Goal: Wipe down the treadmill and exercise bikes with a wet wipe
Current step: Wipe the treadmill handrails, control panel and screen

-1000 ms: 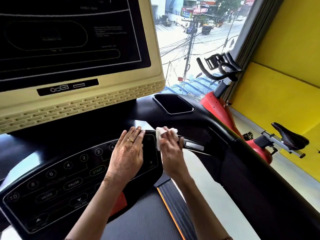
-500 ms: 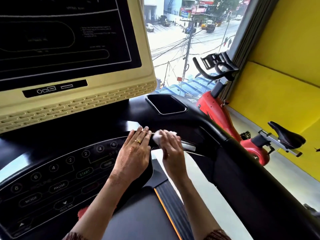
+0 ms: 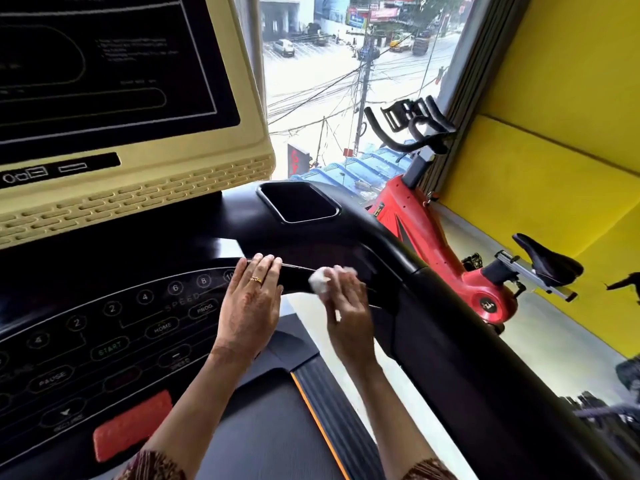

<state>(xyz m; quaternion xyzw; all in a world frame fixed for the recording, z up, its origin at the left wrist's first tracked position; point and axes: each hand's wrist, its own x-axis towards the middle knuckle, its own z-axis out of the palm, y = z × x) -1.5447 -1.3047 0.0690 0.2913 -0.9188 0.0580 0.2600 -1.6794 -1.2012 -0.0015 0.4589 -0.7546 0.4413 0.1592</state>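
The right hand (image 3: pixel 350 317) is pressing a bunched wet wipe (image 3: pixel 319 280), fingers curled round it, onto the treadmill handlebar (image 3: pixel 298 274), apparently scrubbing there. The left hand (image 3: pixel 250 308) is lying flat, fingers straight, on the control panel (image 3: pixel 104 341) edge, likely bracing. The red exercise bike (image 3: pixel 433 237) is standing beyond.

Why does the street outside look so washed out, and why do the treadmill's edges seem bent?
Head view: daylight overexposes the street beyond the glass, leaving the black control panel dim, with a pale reflection above the left hand; the wide-angle lens bows the cream screen frame and the side rail; the wet wipe in the right hand glares white.
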